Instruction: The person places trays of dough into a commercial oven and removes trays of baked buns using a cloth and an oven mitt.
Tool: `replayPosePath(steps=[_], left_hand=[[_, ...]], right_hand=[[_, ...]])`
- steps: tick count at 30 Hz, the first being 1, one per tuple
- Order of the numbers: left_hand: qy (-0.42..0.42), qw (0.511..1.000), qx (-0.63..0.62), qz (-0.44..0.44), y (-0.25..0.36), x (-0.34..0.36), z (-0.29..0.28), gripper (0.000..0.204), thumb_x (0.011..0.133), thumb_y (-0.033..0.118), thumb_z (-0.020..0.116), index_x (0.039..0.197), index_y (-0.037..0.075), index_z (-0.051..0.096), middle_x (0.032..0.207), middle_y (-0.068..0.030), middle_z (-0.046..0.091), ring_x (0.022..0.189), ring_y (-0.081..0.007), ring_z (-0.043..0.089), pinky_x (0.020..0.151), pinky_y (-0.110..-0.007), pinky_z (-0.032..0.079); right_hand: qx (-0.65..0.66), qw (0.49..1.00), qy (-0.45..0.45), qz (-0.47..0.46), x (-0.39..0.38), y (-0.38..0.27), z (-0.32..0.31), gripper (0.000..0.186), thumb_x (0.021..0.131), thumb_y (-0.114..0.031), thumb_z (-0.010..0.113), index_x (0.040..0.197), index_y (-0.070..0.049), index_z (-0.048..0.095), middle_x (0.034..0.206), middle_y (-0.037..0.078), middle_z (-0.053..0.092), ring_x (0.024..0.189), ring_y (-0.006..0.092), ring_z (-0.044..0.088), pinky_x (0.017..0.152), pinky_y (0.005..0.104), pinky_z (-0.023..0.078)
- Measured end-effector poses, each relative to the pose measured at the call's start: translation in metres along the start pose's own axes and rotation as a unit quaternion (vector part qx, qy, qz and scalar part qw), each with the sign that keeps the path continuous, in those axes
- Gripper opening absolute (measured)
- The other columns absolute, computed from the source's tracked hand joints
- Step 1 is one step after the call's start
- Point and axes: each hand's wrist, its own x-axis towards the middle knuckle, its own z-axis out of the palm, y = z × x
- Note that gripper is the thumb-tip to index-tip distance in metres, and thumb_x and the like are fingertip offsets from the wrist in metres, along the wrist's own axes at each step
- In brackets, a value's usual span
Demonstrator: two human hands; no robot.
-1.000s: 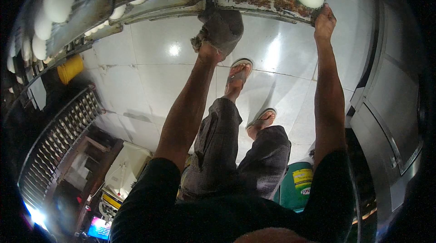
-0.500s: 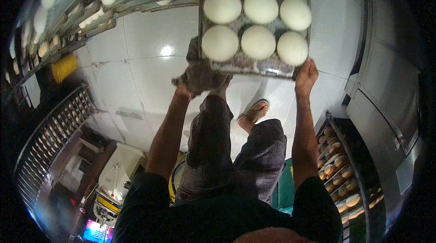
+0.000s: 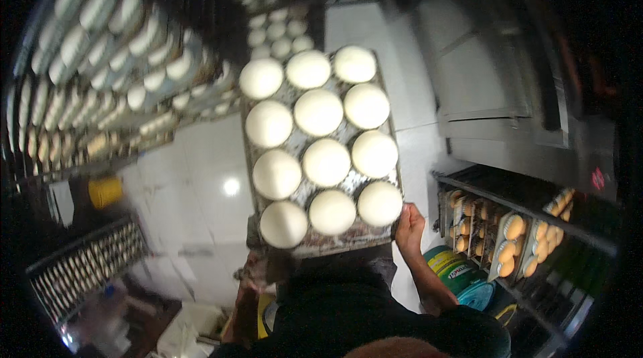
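A dark baking tray spans the middle of the view, bearing several round, pale dough balls in rows of three. At the tray's near right corner my right hand is closed on the rim. My left hand is at the near left corner, dim and blurred, with a dark cloth between it and the tray. In the earlier frame that cloth shows clearly in the left hand. The tray is held out in front of my body, above the tiled floor.
On the left a tall rack holds many trays of pale dough balls. More dough balls stand beyond the tray. A metal cabinet lines the right, with a rack of browned buns and a green bucket nearer me. A yellow container sits at left.
The tray has come closer to my body, so its far rows now show. My view has swung, bringing the racks ahead and more of the right-hand bun rack into sight.
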Motion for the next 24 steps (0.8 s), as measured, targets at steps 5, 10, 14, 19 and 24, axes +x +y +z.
replayPosePath(steps=[5, 10, 14, 19, 24], left_hand=[[-0.053, 0.994, 0.088, 0.043, 0.031, -0.036, 0.059, 0.045, 0.095, 0.036, 0.047, 0.128, 0.005, 0.047, 0.123, -0.0128, 0.053, 0.112, -0.0287, 0.053, 0.097, -0.041, 0.045], [-0.114, 0.962, 0.213, 0.127, 0.119, -0.049, 0.144, 0.040, 0.095, 0.032, 0.048, 0.124, 0.005, 0.050, 0.119, -0.0115, 0.055, 0.109, -0.0271, 0.054, 0.094, -0.039, 0.046], [-0.171, 0.887, 0.348, 0.252, 0.192, -0.056, 0.248, 0.036, 0.095, 0.029, 0.048, 0.122, 0.005, 0.052, 0.116, -0.0105, 0.057, 0.106, -0.0259, 0.056, 0.092, -0.038, 0.047], [-0.160, 0.476, 0.617, 0.606, 0.259, -0.066, 0.440, 0.030, 0.095, 0.025, 0.049, 0.118, 0.005, 0.054, 0.112, -0.0092, 0.058, 0.102, -0.0243, 0.057, 0.089, -0.036, 0.049], [-0.243, 0.501, 0.536, 0.635, 0.295, -0.087, 0.662, 0.034, 0.090, 0.022, 0.057, 0.118, 0.003, 0.055, 0.109, -0.0122, 0.060, 0.096, -0.0243, 0.060, 0.079, -0.035, 0.051]], right_hand=[[0.018, 0.997, 0.032, -0.066, -0.042, -0.127, -0.079, 0.031, 0.101, -0.023, 0.045, 0.084, 0.001, 0.056, 0.068, -0.003, 0.050, 0.065, 0.0056, 0.043, 0.059, 0.0240, 0.039], [0.066, 0.987, 0.116, -0.091, -0.042, -0.214, -0.114, 0.029, 0.101, -0.021, 0.045, 0.083, 0.000, 0.056, 0.069, -0.003, 0.049, 0.066, 0.0053, 0.041, 0.059, 0.0243, 0.037], [0.101, 0.970, 0.181, -0.131, 0.002, -0.238, -0.136, 0.029, 0.101, -0.019, 0.044, 0.082, 0.000, 0.054, 0.071, -0.003, 0.049, 0.070, 0.0053, 0.040, 0.061, 0.0239, 0.036], [0.095, 0.950, 0.260, -0.147, 0.076, -0.242, -0.179, 0.032, 0.102, -0.025, 0.045, 0.098, 0.003, 0.059, 0.087, 0.001, 0.062, 0.077, 0.0050, 0.052, 0.072, 0.0208, 0.043], [0.176, 0.890, 0.395, -0.147, 0.166, -0.268, -0.200, 0.030, 0.102, -0.016, 0.041, 0.092, 0.005, 0.059, 0.080, 0.004, 0.061, 0.073, 0.0087, 0.050, 0.068, 0.0258, 0.042]])
